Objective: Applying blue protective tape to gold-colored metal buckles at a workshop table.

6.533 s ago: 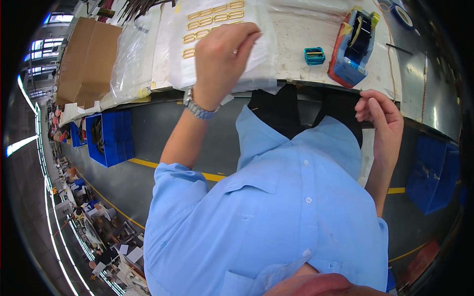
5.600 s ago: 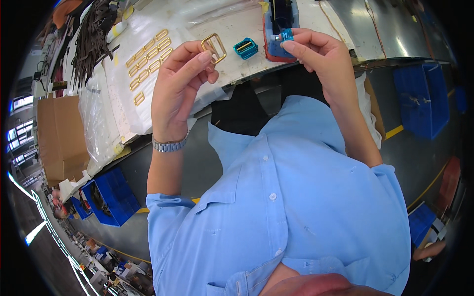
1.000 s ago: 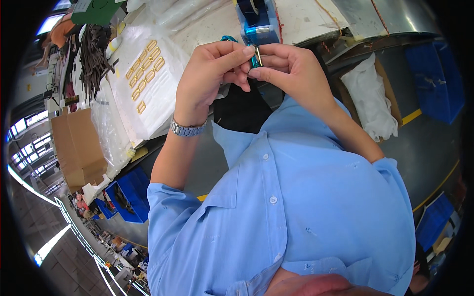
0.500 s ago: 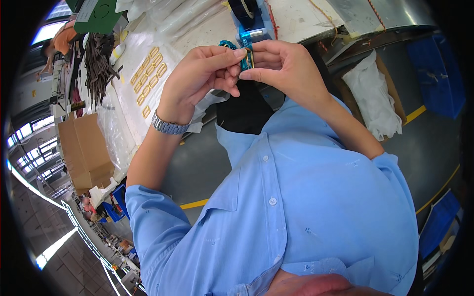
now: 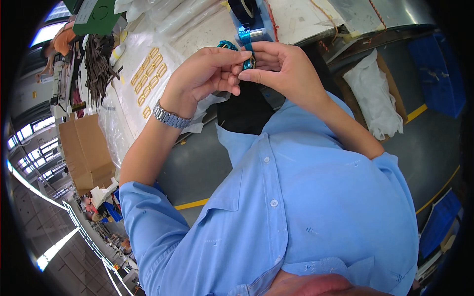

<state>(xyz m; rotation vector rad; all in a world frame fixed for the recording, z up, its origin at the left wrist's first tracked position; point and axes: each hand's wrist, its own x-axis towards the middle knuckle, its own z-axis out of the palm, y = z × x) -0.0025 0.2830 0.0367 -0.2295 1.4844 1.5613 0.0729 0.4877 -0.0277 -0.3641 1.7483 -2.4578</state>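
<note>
My left hand (image 5: 205, 71), with a watch on its wrist, pinches shiny blue tape (image 5: 246, 42) between thumb and forefinger. Facing it, my right hand (image 5: 291, 71) has its thumb and fingers closed around a small gold-coloured piece with blue tape on it (image 5: 250, 62). That piece is mostly hidden by the fingers and resembles the gold buckles nearby. From the hands the tape reaches up toward a blue tape dispenser (image 5: 266, 33) with a dark roll. Crumpled blue tape (image 5: 227, 45) lies just behind my left hand.
Gold oblong buckles (image 5: 148, 76) lie in rows on a white sheet to the left. Beyond them hang dark straps (image 5: 96, 64). A cardboard box (image 5: 88, 153) stands far left; another with white wrapping (image 5: 373, 93) and a blue bin (image 5: 437, 74) are at right.
The piece between my fingers has turned, and blue tape now shows stretching between the dispenser and my hands. Both hands stay in nearly the same place; my left forearm has shifted slightly outward.
</note>
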